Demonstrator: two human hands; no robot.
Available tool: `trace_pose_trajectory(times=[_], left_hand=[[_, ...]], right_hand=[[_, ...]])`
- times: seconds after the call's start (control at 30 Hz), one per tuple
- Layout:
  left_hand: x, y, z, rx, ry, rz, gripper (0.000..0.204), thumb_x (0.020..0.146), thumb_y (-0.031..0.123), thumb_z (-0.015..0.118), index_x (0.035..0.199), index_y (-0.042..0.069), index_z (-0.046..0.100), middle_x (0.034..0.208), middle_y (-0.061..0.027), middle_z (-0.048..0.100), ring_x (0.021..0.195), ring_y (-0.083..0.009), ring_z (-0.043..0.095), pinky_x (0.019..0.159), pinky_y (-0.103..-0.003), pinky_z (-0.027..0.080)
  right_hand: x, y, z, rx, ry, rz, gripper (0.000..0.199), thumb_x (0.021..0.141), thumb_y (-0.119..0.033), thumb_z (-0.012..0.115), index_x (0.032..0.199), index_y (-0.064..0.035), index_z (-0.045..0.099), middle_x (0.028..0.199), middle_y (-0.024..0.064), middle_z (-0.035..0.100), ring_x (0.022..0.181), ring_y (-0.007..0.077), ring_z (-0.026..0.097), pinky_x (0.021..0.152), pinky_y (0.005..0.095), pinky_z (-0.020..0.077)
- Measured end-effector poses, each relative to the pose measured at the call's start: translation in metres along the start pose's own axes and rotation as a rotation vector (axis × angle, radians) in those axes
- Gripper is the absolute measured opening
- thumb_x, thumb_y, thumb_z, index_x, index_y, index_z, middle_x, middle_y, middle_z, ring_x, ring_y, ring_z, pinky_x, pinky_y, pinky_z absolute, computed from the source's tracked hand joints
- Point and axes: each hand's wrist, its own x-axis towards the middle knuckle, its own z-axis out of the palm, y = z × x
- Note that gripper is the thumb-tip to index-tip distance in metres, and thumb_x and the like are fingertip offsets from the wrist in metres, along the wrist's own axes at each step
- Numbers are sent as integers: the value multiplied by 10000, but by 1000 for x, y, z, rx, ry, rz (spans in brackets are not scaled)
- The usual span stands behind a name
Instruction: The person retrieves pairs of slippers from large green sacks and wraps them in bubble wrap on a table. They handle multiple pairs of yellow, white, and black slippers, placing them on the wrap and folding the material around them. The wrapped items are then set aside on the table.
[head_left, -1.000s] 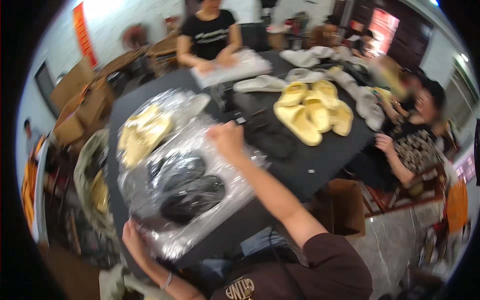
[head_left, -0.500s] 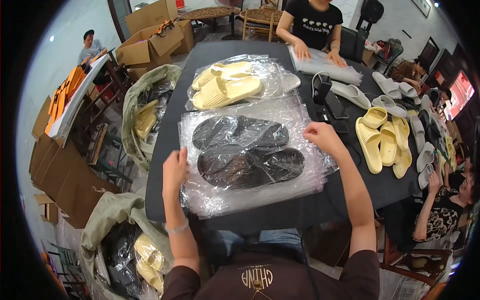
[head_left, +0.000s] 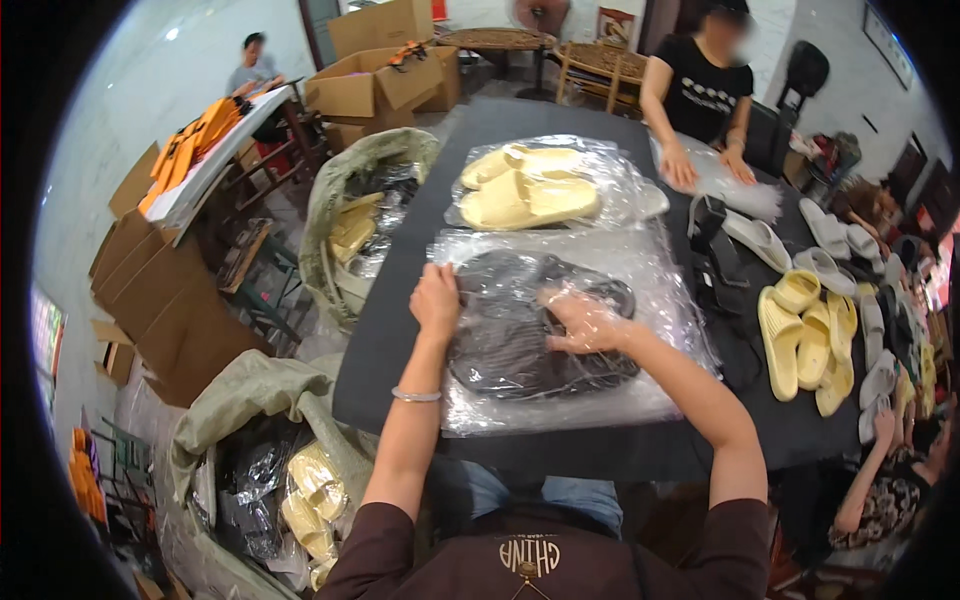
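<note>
Black slippers (head_left: 535,335) lay in a clear plastic bag (head_left: 560,400) on the near middle of the dark bench (head_left: 400,340), toes pointing different ways, glossy wrap crinkled over them. Left hand (head_left: 437,300) pressed flat on the bag's left edge, fingers spread, holding nothing. Right hand (head_left: 585,322) sat inside or under the plastic on top of the slippers; whether its grip closed on a slipper, cannot tell.

Just behind the bag lay a second bag of cream slippers (head_left: 525,190), touching its far edge. To the right, a black strap-like item (head_left: 715,255) and loose pale yellow slippers (head_left: 810,335) were near; white slippers (head_left: 830,235) further out. Across the bench a person in a black shirt (head_left: 700,90) pressed both hands on another clear bag (head_left: 720,180). Another person's arm (head_left: 880,470) came in at the right edge.

Left bench edge was close to the left hand; below it stood a green sack (head_left: 350,210) and a nearer sack (head_left: 260,440) with bagged slippers. Bare bench showed left of the bag and along the near edge. Cardboard boxes (head_left: 385,70) stood far back.
</note>
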Motion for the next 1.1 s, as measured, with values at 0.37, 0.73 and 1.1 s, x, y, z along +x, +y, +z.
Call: trace_pose_trajectory(times=[0.37,0.73,1.1], left_hand=[[-3,-4,-11,-79,-63,-145,395,883,442,560,817,55,603,779,-172,667,779,-377,646,682,-460,492],[-8,23,-19,-72,103,-64,312,884,376,587,882,64,561,981,-175,626,828,-366,634,682,-455,487],[-25,16,4,70,-371,723,579,969,450,351,1421,88,335,1479,-115,323,1393,-270,243,1130,-442,198]], right_hand=[[-14,54,7,-59,-61,275,332,675,-19,535,1001,27,578,1068,282,558,1077,416,508,929,441,421],[-246,81,-197,-533,747,748,288,706,77,434,965,68,559,971,271,582,997,421,546,865,418,429],[-7,-27,-54,70,1064,225,287,775,-50,566,1045,48,562,928,274,601,900,424,588,826,452,468]])
